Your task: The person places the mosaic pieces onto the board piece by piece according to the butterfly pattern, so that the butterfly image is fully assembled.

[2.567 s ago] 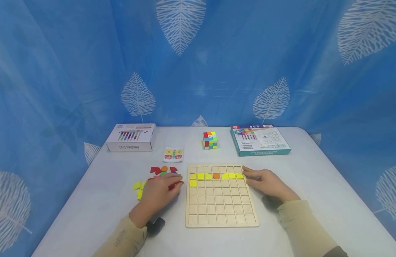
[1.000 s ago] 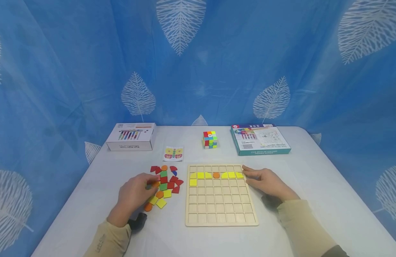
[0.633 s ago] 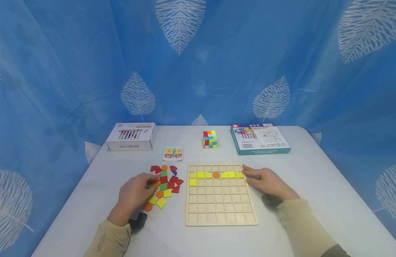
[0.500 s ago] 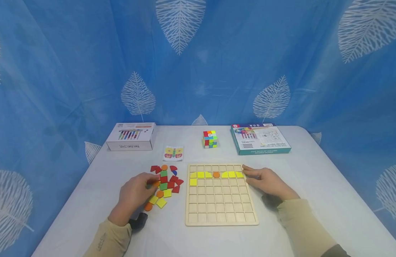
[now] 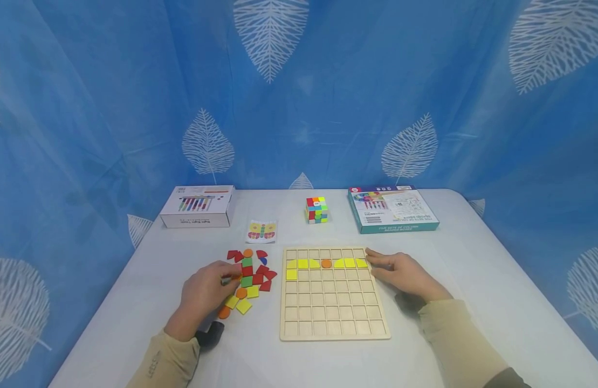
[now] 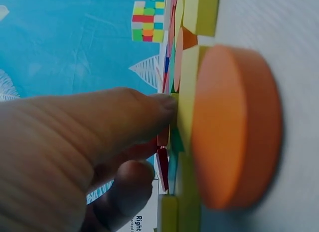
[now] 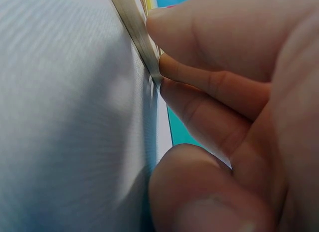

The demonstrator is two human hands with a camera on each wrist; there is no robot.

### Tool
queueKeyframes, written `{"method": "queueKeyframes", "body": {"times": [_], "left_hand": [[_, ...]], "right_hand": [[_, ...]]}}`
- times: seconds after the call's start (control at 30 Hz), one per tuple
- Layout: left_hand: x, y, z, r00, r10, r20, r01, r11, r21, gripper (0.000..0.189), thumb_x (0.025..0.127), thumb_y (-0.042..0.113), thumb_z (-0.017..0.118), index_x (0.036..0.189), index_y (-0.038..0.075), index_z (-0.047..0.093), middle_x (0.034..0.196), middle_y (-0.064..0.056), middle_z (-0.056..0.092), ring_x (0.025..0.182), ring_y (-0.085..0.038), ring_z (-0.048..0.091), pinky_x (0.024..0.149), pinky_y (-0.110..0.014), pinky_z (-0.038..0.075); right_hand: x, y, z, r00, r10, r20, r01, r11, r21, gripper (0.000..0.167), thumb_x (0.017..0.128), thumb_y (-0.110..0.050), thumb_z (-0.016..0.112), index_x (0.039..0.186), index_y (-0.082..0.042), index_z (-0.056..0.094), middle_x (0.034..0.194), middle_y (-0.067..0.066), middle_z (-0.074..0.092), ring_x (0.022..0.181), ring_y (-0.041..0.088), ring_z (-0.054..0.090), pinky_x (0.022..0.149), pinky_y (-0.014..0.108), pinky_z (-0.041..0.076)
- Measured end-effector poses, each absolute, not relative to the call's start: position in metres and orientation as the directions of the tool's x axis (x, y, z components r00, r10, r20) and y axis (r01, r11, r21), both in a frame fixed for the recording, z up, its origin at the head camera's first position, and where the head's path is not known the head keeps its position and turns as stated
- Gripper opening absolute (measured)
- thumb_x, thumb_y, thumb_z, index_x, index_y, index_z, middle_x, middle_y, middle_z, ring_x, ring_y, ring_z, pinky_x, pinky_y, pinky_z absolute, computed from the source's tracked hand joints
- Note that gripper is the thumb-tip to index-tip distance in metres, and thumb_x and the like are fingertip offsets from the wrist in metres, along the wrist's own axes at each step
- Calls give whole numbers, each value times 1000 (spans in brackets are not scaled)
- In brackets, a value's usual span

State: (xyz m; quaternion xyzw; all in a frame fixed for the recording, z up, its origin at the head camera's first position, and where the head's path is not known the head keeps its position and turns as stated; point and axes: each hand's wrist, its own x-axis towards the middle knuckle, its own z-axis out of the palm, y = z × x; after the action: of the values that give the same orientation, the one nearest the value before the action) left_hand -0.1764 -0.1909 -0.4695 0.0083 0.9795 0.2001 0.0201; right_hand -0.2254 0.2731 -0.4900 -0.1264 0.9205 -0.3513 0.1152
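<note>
In the head view my left hand [image 5: 206, 288] is at the left side of a pile of coloured wooden pieces, thumb and fingers bent down among them. The left wrist view puts the thumb tip at the edge of a yellow piece [image 6: 187, 100], close behind a thick orange disc [image 6: 222, 127]; I cannot tell whether the fingers pinch a piece. My right hand [image 5: 405, 276] rests its fingertips against the right edge of the wooden grid board [image 5: 335, 307]. Along the board's second row lie yellow pieces [image 5: 303, 263] around an orange disc [image 5: 326, 263]. One yellow square [image 5: 291, 275] sits below the row's left end.
Several red pieces [image 5: 258, 279] and green squares [image 5: 247, 281] lie between the left hand and the board. Behind the pile is a butterfly pattern card [image 5: 262, 232]. A puzzle cube [image 5: 317, 210], a white box [image 5: 198, 207] and a teal-edged box [image 5: 393, 210] stand farther back.
My left hand has moved left across the pile, uncovering red, green and yellow pieces. Over the last second it has hardly moved, though an orange piece at its fingertips is now mostly hidden.
</note>
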Motion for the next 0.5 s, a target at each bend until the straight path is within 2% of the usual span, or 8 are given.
{"method": "queueKeyframes", "body": {"times": [0.17,0.5], "left_hand": [[-175,-191,-469,-999,26,-35,10,921,390,37,87,26,84,123,21,77,129,-5,71,112,-27,66,83,-46,60],[-175,-189,-468,-1000,15,-17,7,918,396,39,87,25,83,125,19,76,122,-5,73,104,-25,67,82,-43,60]], "right_hand": [[-226,272,-489,-942,-310,-129,-146,722,-676,44,98,-29,69,140,-19,65,156,-7,48,151,34,33,119,59,29],[-225,272,-490,-944,-302,-129,-137,719,-681,44,97,-30,69,139,-19,65,157,-7,48,151,34,34,119,59,29]]}}
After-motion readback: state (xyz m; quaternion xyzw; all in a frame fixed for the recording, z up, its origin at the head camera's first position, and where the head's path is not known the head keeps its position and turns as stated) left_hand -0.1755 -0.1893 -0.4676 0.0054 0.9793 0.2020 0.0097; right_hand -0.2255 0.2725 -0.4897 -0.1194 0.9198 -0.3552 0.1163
